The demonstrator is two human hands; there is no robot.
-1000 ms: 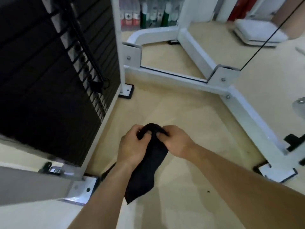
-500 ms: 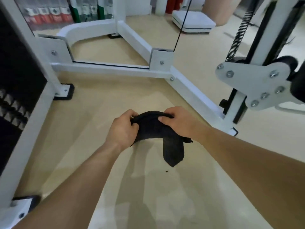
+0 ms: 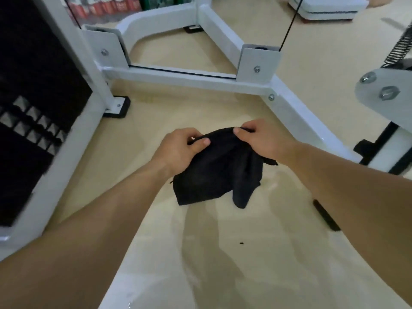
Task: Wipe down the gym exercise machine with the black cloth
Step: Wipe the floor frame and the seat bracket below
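I have the cloth (image 3: 214,168) in both hands at the centre of the frame, held above the floor (image 3: 223,253) and touching no part of the machine. My left hand (image 3: 178,148) pinches the cloth's top edge between thumb and fingers; my right hand (image 3: 260,141) is closed on the same edge just beside it, so the fabric hangs between them in two loose folds, one lobe lower left and a narrower tail lower right. The white frame (image 3: 178,74) runs across the upper half of the frame and slants down toward the right edge; the weight stack (image 3: 33,85) fills the left side, and a bolted plate (image 3: 383,97) sits at the right edge under a spring (image 3: 399,50). I judge this as the preparing step: I am spreading or refolding the cloth, and no wiping is under way. The next move, as I read it, calls for gathering the cloth into a flat pad in one hand, then reaching to the nearest bar, probably the slanted one at right, and pressing along its top. The hanging tail could drag, so I'd tuck it first.
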